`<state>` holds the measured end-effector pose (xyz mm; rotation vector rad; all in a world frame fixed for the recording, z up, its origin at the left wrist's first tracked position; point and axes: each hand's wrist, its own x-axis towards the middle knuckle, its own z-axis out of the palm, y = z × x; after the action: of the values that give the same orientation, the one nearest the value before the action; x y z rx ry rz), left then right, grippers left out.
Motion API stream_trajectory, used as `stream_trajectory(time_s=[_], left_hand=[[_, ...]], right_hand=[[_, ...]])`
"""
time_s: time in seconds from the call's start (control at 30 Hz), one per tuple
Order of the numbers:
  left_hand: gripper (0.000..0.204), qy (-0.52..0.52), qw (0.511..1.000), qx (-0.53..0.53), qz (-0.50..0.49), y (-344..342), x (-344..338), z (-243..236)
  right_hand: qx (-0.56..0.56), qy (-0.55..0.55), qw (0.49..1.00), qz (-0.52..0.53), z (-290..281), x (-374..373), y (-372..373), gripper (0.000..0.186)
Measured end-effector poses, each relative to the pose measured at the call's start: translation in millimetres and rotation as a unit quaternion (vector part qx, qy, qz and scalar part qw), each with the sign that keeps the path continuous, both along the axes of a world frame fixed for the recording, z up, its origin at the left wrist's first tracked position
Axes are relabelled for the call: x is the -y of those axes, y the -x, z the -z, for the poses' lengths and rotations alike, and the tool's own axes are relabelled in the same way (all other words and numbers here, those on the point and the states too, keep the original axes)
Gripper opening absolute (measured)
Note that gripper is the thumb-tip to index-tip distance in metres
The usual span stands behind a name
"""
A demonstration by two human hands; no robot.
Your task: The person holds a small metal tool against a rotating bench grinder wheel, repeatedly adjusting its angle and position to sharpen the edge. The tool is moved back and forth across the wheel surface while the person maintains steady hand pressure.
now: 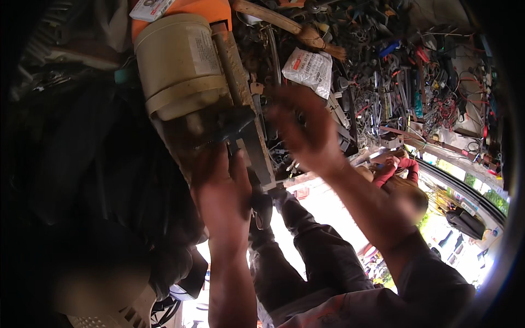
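My left hand (221,183) is at the lower end of a beige cylindrical motor housing (180,60). Its fingers bend in around a dark part just under a blue-black piece (236,123), and blur and shadow hide what they grip. A pale shaft-like stub (194,123) shows between the housing and that piece. To the right, my right hand (309,128) is raised over the cluttered bench, smeared by motion. Its thumb and fingers look apart, with nothing visible between them.
An orange casing (210,10) holds a small white box (150,8). A wooden-handled brush (290,27) and a white plastic packet (309,71) lie among tools and wires. Another person (402,186) in red sleeves is at the right. Dark cloth (93,164) hangs at left.
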<state>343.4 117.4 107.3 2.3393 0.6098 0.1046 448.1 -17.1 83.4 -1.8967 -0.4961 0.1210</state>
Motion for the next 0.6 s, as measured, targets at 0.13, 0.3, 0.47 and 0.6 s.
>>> stream_trajectory(time_s=[0.13,0.3,0.47,0.6], left_hand=[[0.03,-0.018,0.999,0.039,0.018,-2.4,0.8,5.5],[0.029,-0.017,0.999,0.037,0.027,0.1,-3.2,5.5],[0.026,-0.04,0.997,0.051,0.034,-0.3,-2.0,7.9],[0.026,-0.018,0.999,0.023,0.02,-1.2,-1.1,4.5]], right_hand=[[0.068,0.041,0.997,-0.021,18.0,-3.1,28.6,0.047],[0.126,0.031,0.991,-0.025,32.5,-18.2,21.3,0.048],[0.173,0.057,0.983,-0.019,39.3,-22.2,19.6,0.045],[0.172,0.064,0.983,-0.023,41.4,-22.2,18.4,0.045]])
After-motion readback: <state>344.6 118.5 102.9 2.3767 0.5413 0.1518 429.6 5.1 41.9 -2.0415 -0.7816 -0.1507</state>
